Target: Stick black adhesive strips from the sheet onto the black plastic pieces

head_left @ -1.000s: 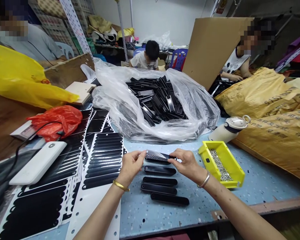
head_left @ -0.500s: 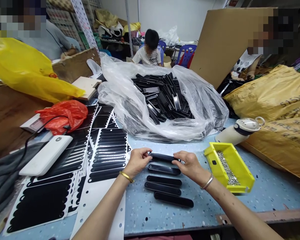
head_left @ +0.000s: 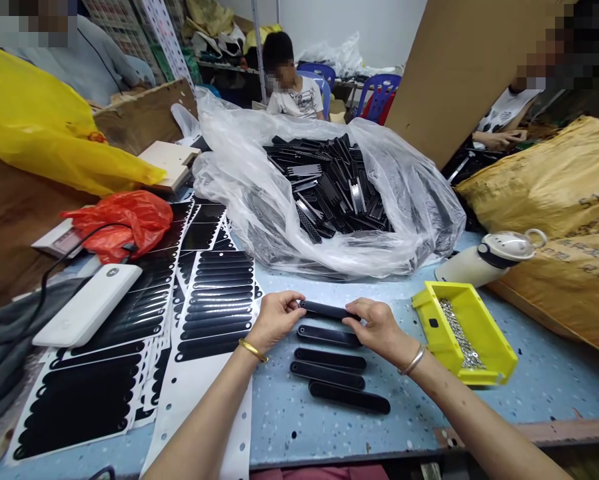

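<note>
A long black strip with rounded ends (head_left: 328, 310) spans the gap between my two hands. My left hand (head_left: 278, 321) pinches its left end, a gold bangle on the wrist. The right end is between the thumb and fingers of my right hand (head_left: 378, 325), which wears a silver bangle. Several similar black strips lie in a rough column just below, the closest being one strip (head_left: 326, 336) partly covered by my right fingers. Left of my hands are white sheets of black rounded stickers (head_left: 216, 303).
A clear plastic bag (head_left: 249, 180) full of black pieces (head_left: 329, 190) stands behind my hands. To the right are a yellow bin (head_left: 499, 343) of small metal parts, a white bottle (head_left: 472, 265) and yellow sacks (head_left: 554, 193). A white power bank (head_left: 89, 303) lies left. Other people sit around.
Both hands keep hold of the strip, with hardly any movement. The view has shifted slightly. The person at the back has turned their head to the left.
</note>
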### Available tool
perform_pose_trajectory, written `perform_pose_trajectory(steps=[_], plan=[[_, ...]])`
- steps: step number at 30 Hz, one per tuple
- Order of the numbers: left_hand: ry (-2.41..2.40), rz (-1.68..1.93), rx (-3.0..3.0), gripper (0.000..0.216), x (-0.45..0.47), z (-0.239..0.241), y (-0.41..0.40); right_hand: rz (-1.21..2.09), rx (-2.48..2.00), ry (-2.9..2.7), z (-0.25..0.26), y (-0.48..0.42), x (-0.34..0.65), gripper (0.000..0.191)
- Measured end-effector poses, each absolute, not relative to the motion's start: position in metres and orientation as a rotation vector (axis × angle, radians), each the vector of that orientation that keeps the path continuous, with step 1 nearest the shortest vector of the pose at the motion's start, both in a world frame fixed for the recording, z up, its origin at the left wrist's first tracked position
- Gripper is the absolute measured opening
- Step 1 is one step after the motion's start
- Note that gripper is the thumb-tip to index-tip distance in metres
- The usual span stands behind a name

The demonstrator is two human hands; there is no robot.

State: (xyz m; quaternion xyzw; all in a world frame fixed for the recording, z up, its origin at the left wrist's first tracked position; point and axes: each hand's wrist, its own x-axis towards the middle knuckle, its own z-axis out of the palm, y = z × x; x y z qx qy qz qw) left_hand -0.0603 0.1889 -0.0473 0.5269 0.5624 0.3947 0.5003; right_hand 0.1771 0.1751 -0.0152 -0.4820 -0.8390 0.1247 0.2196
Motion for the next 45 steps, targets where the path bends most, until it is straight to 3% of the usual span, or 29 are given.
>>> perform_pose_trajectory(steps=[45], plan=[[1.253,0.952,1.08,0.031,-0.06,-0.035,0.19,0.33,-1.298,-2.283,-0.013,0.177,0.186,0.01]])
